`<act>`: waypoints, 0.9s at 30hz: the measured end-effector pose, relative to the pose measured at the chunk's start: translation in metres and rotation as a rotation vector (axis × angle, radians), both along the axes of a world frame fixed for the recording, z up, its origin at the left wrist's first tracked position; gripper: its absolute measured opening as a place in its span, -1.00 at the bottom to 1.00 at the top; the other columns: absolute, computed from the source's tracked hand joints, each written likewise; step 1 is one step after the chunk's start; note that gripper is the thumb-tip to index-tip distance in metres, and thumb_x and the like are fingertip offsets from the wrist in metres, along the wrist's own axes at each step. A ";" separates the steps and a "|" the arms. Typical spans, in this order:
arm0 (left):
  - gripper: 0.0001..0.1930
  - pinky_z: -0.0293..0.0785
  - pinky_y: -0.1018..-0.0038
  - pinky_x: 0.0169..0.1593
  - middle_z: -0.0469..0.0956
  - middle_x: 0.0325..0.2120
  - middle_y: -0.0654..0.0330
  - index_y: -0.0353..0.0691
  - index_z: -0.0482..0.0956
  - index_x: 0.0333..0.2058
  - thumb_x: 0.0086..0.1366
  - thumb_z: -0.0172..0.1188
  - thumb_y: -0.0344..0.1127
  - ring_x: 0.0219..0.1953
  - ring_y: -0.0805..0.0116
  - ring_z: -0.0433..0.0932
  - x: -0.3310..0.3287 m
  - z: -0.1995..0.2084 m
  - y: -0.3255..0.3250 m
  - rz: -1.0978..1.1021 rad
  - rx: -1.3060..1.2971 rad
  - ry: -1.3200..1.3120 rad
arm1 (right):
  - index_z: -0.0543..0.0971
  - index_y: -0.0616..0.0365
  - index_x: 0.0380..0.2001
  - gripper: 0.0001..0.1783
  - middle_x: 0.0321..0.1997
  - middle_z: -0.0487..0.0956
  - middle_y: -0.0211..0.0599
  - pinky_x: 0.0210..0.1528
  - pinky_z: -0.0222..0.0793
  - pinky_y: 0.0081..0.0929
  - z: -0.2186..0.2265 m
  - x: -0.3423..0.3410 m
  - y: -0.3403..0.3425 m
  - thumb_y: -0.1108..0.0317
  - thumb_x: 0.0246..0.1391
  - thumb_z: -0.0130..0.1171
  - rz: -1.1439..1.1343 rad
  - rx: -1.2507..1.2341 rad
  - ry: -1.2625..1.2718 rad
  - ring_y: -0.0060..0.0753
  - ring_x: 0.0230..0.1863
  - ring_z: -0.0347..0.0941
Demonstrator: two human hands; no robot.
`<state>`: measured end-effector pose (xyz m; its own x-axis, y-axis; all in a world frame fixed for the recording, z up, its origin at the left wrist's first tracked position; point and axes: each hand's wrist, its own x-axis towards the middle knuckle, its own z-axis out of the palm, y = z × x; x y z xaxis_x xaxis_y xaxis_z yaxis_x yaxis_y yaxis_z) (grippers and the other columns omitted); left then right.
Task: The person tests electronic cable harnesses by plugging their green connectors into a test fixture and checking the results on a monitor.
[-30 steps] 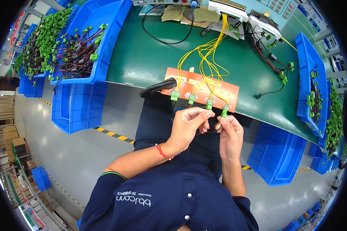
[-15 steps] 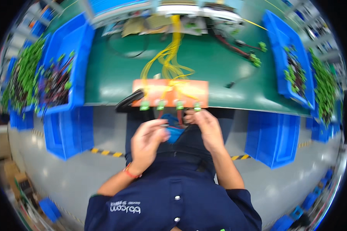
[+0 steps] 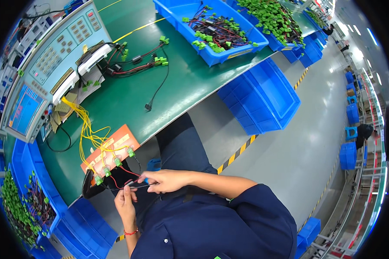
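Observation:
Both hands are closed on a thin red-and-black wire harness [image 3: 140, 186] in front of the bench edge. My left hand [image 3: 126, 205] pinches it at a small pale piece, with my fingertips turned up. On the other side, my right hand [image 3: 170, 180] grips the dark wire between thumb and fingers. Red and black leads run from there up to several green connectors [image 3: 117, 162] along the near edge of an orange board [image 3: 127, 137]. Yellow wires [image 3: 85, 125] fan onto the board's top. A black object [image 3: 87, 184] sits at its left end.
A tester with buttons and a screen [image 3: 67, 47] stands on the green bench [image 3: 129, 97]. Loose harnesses [image 3: 136, 64] lie right of it. Blue bins [image 3: 209, 56] of green-ended harnesses flank the bench; another blue bin [image 3: 263, 101] is beside it. A person [image 3: 365, 134] is far right.
The head view has swung to the right, so the bench now appears slanted. My hands have come closer together on the wire harness, and the right forearm now reaches in from the right.

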<state>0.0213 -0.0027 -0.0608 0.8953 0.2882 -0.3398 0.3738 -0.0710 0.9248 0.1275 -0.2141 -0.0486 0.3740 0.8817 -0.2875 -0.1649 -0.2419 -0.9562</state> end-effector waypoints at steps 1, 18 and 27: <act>-0.63 0.21 0.64 -0.51 0.38 -0.70 0.35 -0.35 0.59 -0.42 0.43 0.06 -0.15 -0.62 0.64 0.28 -0.001 -0.003 0.006 0.034 0.018 -0.005 | 0.27 0.21 0.11 -0.60 -0.53 0.46 -0.35 -0.37 0.36 -0.47 0.011 0.004 -0.013 0.35 0.25 0.01 -0.026 0.044 -0.078 -0.48 -0.47 0.44; -0.88 0.37 0.66 -0.19 0.56 -0.31 0.31 -0.30 0.55 -0.18 0.31 0.17 -0.46 -0.32 0.64 0.44 0.024 0.031 0.008 0.137 0.009 -0.225 | 0.54 0.44 -0.15 -0.66 -0.44 0.62 -0.05 -0.06 0.44 -0.21 0.041 0.035 -0.045 0.30 0.22 0.10 -0.060 0.753 0.504 -0.10 -0.30 0.59; -0.78 0.43 0.53 -0.13 0.57 -0.34 0.15 -0.38 0.52 -0.12 0.39 0.06 -0.35 -0.30 0.44 0.51 0.034 0.057 0.011 0.140 -0.503 -0.214 | 0.56 0.37 -0.13 -0.69 -0.46 0.61 -0.19 -0.16 0.46 -0.44 0.033 0.022 -0.021 0.30 0.30 0.01 -0.165 0.530 0.464 -0.38 -0.37 0.57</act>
<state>0.0554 0.0082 -0.0037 0.9239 0.2589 -0.2816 0.1487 0.4350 0.8881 0.1500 -0.2349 -0.0152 0.4578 0.8891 0.0016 -0.5770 0.2985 -0.7603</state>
